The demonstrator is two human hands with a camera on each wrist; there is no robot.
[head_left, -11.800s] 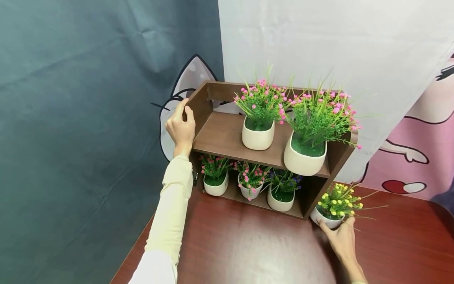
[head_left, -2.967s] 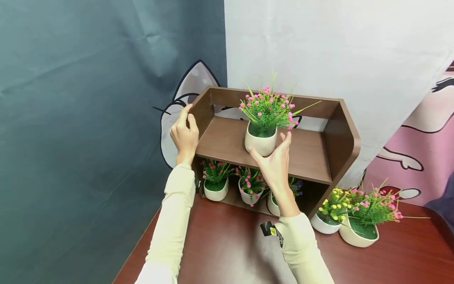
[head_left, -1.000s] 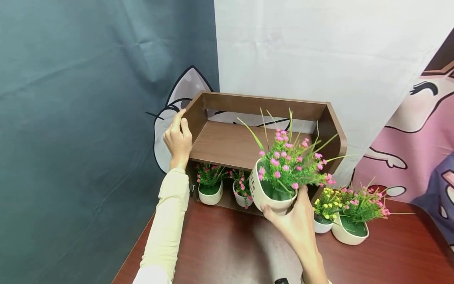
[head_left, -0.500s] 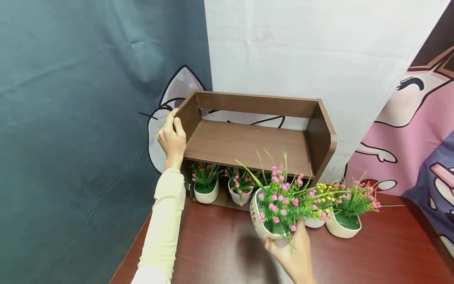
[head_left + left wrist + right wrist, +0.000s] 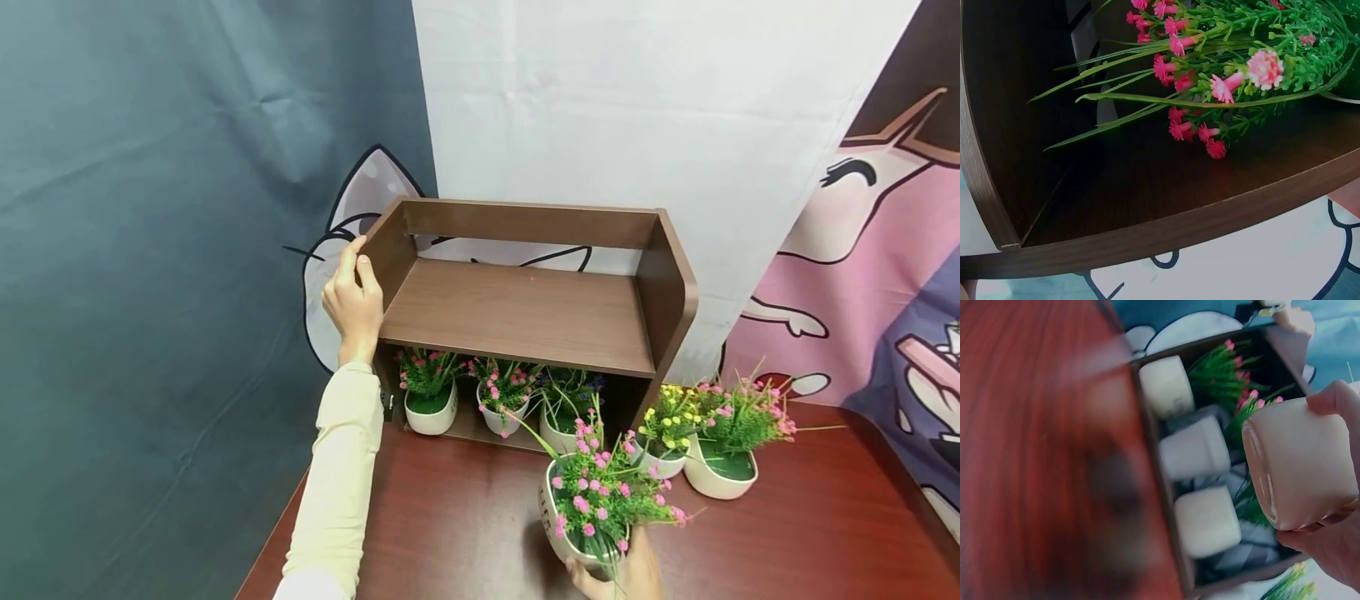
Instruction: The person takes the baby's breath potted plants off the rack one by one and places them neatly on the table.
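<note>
The right hand (image 5: 626, 575) grips the cream pot (image 5: 1300, 465) by its wall above the bench (image 5: 465, 517), before the shelf (image 5: 517, 308); the left hand (image 5: 354, 300) is at the shelf's side, whether gripping I cannot tell. The pot looks stiff, light, perhaps slippery: hold its wall, not the flowers (image 5: 588, 492) (likely plastic).

blue-grey cloth (image 5: 150, 292) at left, white cloth (image 5: 637, 100) behind, pink cartoon print (image 5: 847, 333) right, glossy reddish table (image 5: 450, 517) below

My pot (image 5: 1300, 462) looks smooth, the table (image 5: 450, 525) glossy, the eleven-o'clock shelf (image 5: 517, 308) matt wood, the ten-o'clock cloth (image 5: 172, 250) creased.
</note>
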